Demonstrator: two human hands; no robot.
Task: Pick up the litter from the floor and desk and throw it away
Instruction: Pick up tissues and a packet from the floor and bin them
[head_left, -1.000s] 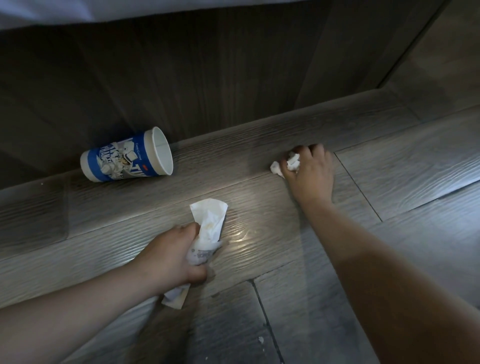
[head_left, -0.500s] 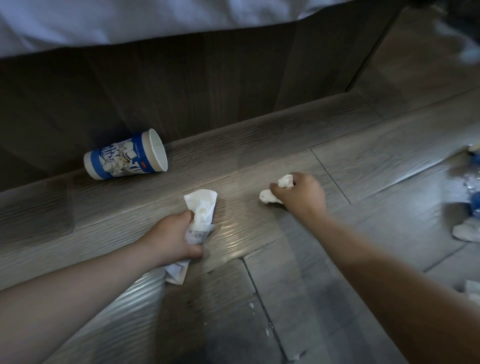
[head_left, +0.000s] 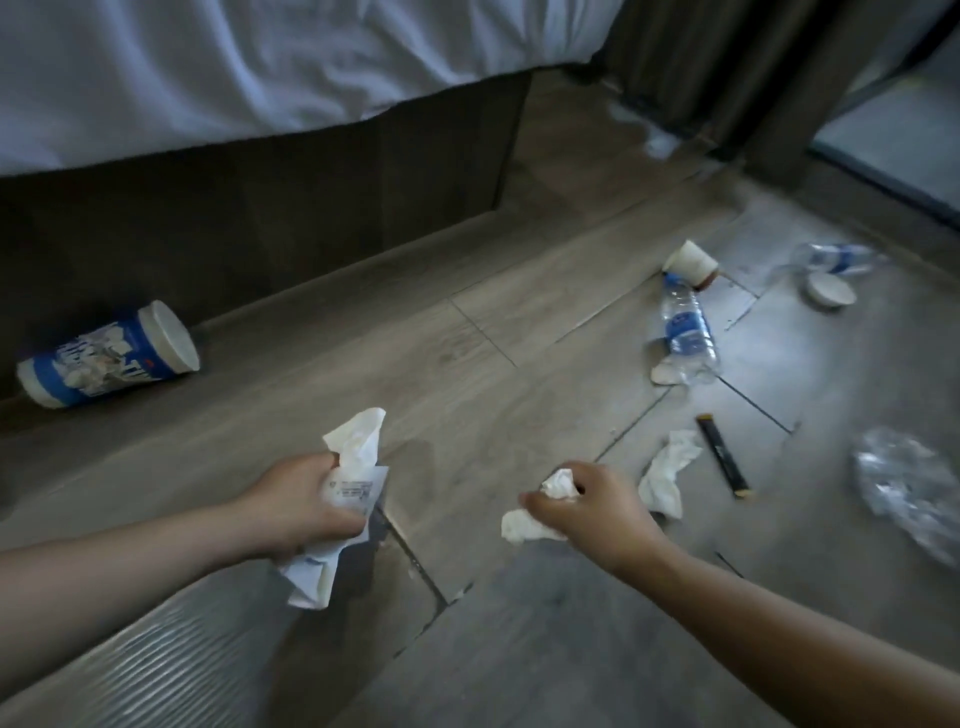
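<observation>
Both hands are full mid-collection: left hand grips crumpled paper, right hand pinches a tissue wad; next, probably the crumpled tissue just beyond the right hand, needing a spare finger

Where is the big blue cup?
In the head view, the blue cup lies on its side at far left on the floor, against the bed base.

A blue-and-white printed cup lies at left on the grey wood-grain floor, white crumpled tissue and a black sachet at right, white bedsheet above.
</observation>
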